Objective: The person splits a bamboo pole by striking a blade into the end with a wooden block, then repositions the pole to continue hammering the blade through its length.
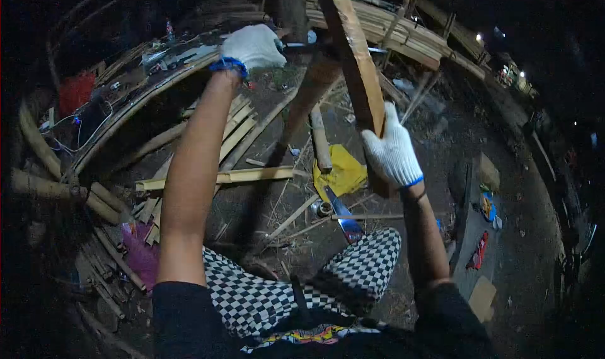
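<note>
My right hand [392,148], in a white knit glove with a blue cuff, is wrapped round the lower part of a long wooden piece [356,56] that stands up at a tilt. My left hand [253,46], also gloved, is raised at the upper middle; its fingers are turned away from view. A thin blade-like tool [299,45] shows just right of that glove, and whether the hand grips it is unclear. Below lie a yellow cloth or bag [341,170] and a saw-like blade [342,213] on the ground.
Split bamboo pieces [252,175] lie at the middle left. A red bag [77,94] and a purple bag [140,252] are at the left. Stacked strips [403,36] stand at the back. A board [469,233] with small items is at the right.
</note>
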`<state>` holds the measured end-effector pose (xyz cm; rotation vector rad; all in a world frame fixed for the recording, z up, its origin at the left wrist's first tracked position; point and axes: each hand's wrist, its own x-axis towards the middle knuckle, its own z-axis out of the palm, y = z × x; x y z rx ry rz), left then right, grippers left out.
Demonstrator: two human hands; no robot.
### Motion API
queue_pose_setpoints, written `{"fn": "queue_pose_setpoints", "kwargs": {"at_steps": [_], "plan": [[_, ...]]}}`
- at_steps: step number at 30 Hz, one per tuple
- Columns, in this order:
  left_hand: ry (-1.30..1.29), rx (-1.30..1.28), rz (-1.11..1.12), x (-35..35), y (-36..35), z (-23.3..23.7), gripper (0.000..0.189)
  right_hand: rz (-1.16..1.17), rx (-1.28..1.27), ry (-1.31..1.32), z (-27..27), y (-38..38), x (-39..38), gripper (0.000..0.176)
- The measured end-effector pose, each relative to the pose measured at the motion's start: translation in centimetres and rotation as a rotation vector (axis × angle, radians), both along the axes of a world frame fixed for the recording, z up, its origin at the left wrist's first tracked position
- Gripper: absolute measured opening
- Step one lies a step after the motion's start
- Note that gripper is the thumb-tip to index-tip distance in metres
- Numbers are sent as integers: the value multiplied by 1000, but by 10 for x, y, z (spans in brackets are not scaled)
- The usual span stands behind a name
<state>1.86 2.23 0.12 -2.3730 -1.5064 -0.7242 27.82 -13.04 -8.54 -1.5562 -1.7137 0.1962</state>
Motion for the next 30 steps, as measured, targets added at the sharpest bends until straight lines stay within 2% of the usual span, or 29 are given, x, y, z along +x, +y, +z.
{"fn": "queue_pose_setpoints", "kwargs": {"at_steps": [1, 3, 4, 5, 6, 7, 8, 14, 15, 18, 19, 20, 22, 23, 25, 26, 27, 28, 30], "plan": [[30, -46, 3, 1, -1, 2, 36, -13, -25, -21, 0, -2, 2, 51], [51, -34, -31, -2, 7, 0, 37, 131, -21, 216, 13, -17, 6, 45], [69, 17, 15, 0, 7, -7, 37, 81, 65, 158, 19, -29, 6, 44], [86, 75, 65, 1, 6, -8, 37, 35, 158, 99, 26, -36, 7, 43], [86, -50, -4, 0, 9, -2, 38, 30, 403, 74, 25, -33, 22, 43], [84, -46, 1, 2, 4, 2, 38, 27, 646, 50, 23, -31, 41, 43], [74, -50, 47, 6, -3, 4, 35, 31, 646, 51, 28, -32, 53, 43], [78, -54, 79, 10, 4, 0, 32, 654, 616, 297, 70, -67, 95, 55], [61, -18, 75, 9, 9, -1, 35, 656, 616, 295, 60, -57, 86, 55], [36, 42, 103, 13, 13, -4, 44, 169, 237, 123, -15, 2, 13, 50], [38, 37, 96, 14, 9, -3, 44, 2, 110, 67, -21, 4, 1, 49], [41, 14, 75, 15, 4, -4, 41, -12, 99, 75, -19, -7, 1, 49], [-18, 45, 50, 10, 2, -5, 37, 47, -107, 221, 8, -21, 1, 48], [-15, 42, 48, 9, 10, -11, 37, 100, 41, 165, 14, -26, 4, 45], [91, 162, 53, 9, 25, -13, 36, 47, 112, 240, 36, -50, 1, 45], [72, -65, 86, 19, -6, 4, 34, 52, 398, 222, 38, -53, 6, 47], [72, -61, 87, 20, -6, 6, 34, 57, 684, 199, 39, -54, 14, 49], [59, -54, 98, 20, -5, 5, 34, 58, 684, 200, 42, -53, 22, 49], [61, -61, 126, 24, -8, 6, 35, 743, 571, 567, 48, -45, 41, 52]]}}
